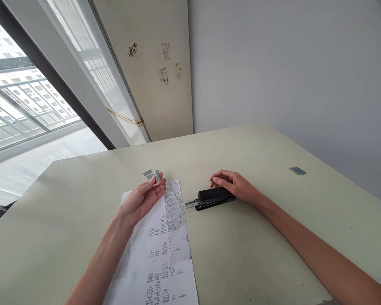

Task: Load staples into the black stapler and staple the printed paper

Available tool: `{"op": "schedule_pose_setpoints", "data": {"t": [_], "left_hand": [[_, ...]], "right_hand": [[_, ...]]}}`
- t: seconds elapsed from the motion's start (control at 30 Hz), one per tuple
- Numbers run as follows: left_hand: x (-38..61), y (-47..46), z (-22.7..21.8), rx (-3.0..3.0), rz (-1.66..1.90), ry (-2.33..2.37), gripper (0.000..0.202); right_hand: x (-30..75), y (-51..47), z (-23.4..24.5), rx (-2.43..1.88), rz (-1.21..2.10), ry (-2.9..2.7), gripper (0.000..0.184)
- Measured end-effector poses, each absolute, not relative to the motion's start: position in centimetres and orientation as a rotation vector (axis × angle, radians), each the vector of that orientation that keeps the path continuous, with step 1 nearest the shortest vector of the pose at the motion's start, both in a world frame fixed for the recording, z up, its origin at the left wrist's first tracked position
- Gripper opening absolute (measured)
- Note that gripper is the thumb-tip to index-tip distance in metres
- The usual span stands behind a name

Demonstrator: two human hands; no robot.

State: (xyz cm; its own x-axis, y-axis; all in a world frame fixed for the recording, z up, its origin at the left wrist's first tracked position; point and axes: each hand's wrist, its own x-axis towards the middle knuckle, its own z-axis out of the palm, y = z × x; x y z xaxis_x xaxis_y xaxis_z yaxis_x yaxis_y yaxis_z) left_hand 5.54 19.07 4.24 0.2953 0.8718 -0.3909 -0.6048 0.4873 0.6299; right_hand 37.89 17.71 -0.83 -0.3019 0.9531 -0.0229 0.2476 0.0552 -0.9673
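My left hand (146,197) is raised over the paper, pinching a small grey strip of staples (157,175) between thumb and fingers. Beneath it lie long printed sheets of paper (174,279), partly covered by the hand and forearm. A black stapler (214,195) lies to the right of the paper, its metal staple tray (191,204) sticking out toward the left. My right hand (233,183) rests at the stapler's far right end, its edge against or just in front of it. Its fingers are loosely bent, thumb apart, with nothing visible in them.
More grey staple strips (148,173) lie on the table just beyond my left hand, and another group of grey strips (297,170) lies at the right. The pale table (260,254) meets a grey wall (288,63). A window (28,93) stands at the left.
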Motion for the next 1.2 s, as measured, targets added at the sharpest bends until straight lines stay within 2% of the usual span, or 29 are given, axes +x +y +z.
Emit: {"op": "schedule_pose_setpoints", "data": {"t": [0.27, 0.43, 0.63, 0.9, 1.2], "left_hand": [[5.5, 18.2, 4.2, 0.685, 0.954, 0.869, 0.016], [6.3, 17.3, 4.9, 0.820, 0.848, 1.008, 0.030], [6.2, 17.2, 4.6, 0.790, 0.796, 0.984, 0.031], [7.1, 16.7, 4.0, 1.398, 0.699, 1.194, 0.053], [7.5, 16.5, 4.1, 1.262, 0.711, 1.149, 0.055]], "right_hand": [[37.9, 17.8, -0.6, -1.222, 1.285, -1.636, 0.032], [38.0, 17.8, -0.9, -1.217, 1.285, -1.640, 0.032], [38.0, 17.8, -1.0, -1.207, 1.288, -1.643, 0.029], [38.0, 17.7, -0.8, -1.202, 1.297, -1.623, 0.029], [38.1, 17.9, -1.1, -1.207, 1.296, -1.635, 0.030]]}}
